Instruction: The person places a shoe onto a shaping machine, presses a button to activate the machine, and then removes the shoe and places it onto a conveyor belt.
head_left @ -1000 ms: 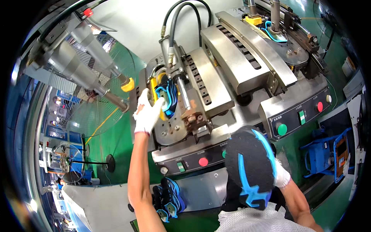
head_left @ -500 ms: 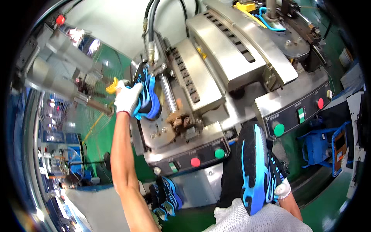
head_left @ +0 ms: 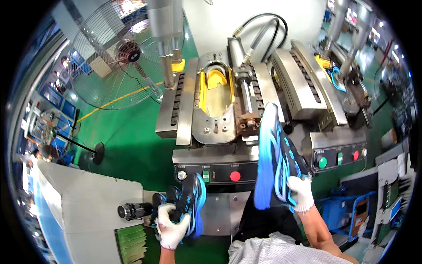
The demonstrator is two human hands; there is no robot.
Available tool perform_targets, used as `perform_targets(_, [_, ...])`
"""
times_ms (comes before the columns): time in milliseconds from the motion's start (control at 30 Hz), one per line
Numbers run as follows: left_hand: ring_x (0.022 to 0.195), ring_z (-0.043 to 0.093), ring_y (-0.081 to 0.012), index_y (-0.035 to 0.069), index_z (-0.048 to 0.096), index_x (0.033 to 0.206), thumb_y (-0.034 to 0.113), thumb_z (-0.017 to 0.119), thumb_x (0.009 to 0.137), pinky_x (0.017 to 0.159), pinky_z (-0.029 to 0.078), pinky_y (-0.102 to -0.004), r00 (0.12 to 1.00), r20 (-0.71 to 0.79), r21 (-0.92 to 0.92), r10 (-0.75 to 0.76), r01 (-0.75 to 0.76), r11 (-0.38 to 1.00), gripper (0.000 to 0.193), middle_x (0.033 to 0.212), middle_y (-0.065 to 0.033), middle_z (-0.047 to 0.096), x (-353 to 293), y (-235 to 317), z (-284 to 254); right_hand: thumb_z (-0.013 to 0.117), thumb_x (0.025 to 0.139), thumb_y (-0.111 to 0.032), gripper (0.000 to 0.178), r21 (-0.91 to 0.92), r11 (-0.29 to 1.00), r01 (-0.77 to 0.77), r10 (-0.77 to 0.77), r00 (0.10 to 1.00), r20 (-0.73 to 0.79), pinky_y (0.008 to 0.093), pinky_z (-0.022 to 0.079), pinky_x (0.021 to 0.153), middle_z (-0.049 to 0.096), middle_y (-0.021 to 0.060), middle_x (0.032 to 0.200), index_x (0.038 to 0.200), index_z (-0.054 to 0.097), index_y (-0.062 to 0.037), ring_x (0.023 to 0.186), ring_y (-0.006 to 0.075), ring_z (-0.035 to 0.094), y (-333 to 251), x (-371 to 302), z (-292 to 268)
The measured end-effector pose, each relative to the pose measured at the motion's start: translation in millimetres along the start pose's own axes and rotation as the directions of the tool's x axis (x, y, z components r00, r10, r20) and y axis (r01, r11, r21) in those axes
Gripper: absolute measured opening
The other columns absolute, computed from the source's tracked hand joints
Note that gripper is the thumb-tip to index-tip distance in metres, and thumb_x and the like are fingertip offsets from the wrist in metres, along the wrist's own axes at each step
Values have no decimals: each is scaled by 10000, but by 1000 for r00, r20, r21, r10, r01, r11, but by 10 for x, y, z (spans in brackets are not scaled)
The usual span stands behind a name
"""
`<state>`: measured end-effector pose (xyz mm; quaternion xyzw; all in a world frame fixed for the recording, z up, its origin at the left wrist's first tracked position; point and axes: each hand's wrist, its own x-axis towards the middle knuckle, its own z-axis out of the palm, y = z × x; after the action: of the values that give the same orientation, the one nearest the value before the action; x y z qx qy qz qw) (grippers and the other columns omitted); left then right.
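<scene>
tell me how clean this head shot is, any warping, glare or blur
Head view: strong fisheye, machine edges bow and black corners ring the frame; bright glare washes the wall at top; both shoes, left and right, look sharp; far racks at the rim are too small to read.

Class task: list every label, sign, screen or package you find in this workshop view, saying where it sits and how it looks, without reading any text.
Control panel: front of the middle press, grey strip with small white labels above a green switch and a red button.
Second panel: on the right press, grey, white labels above green and red buttons.
Card stack: bottom left, pale green sheets in a slot.
Screens: none visible.
</scene>
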<state>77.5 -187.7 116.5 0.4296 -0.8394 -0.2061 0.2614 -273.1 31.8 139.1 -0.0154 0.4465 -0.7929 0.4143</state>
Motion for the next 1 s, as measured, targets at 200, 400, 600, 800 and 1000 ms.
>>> perform_targets(200, [915, 685, -317, 66, 643, 1036, 240, 899, 659, 811, 544, -435, 956, 91, 59, -280, 276, 959, 487, 1024, -118, 659, -960, -625, 602, 794, 903, -105, 267, -290, 933, 212, -132, 953, 273, 334, 613, 805, 763, 90, 1024, 1135, 733, 11, 873, 170, 729, -298, 1476, 1477])
perform_targets(400, [1229, 615, -386, 84, 680, 1154, 181, 809, 787, 1061, 507, -494, 964, 147, -46, -221, 230, 972, 401, 1313, -164, 651, -1145, -825, 823, 817, 832, -86, 211, -736, 676, 32, 88, 988, 125, 366, 587, 597, 731, 92, 877, 1012, 735, -14, 701, 213, 687, -358, 2981, 2415])
perform_targets(600, [1153, 658, -389, 83, 633, 1212, 199, 857, 791, 923, 570, -479, 989, 69, -72, -131, 136, 988, 491, 1366, -160, 628, -1165, -1000, 949, 832, 737, -253, 441, -985, 98, 145, -278, 954, 113, 396, 565, 756, 742, 163, 925, 1075, 737, 14, 840, 275, 714, 58, 4280, 2266])
perform_targets(800, [1180, 657, -391, 76, 630, 1206, 141, 859, 793, 952, 566, -469, 982, 137, -95, -131, 145, 985, 475, 1381, -189, 629, -1032, -865, 874, 803, 710, -358, 569, -994, 37, 102, -350, 933, 83, 391, 560, 973, 747, 258, 1152, 1125, 749, 27, 1110, 352, 726, 268, 4332, 1938])
perform_targets(1000, [1187, 629, -444, 61, 574, 1233, 110, 874, 748, 986, 535, -506, 904, 309, -29, -296, 320, 947, 573, 1440, -201, 561, -1081, -957, 919, 780, 763, -349, 600, -993, -109, 51, -263, 962, 78, 411, 572, 960, 727, 271, 1204, 1198, 712, 60, 1127, 372, 715, 446, 3694, 2269])
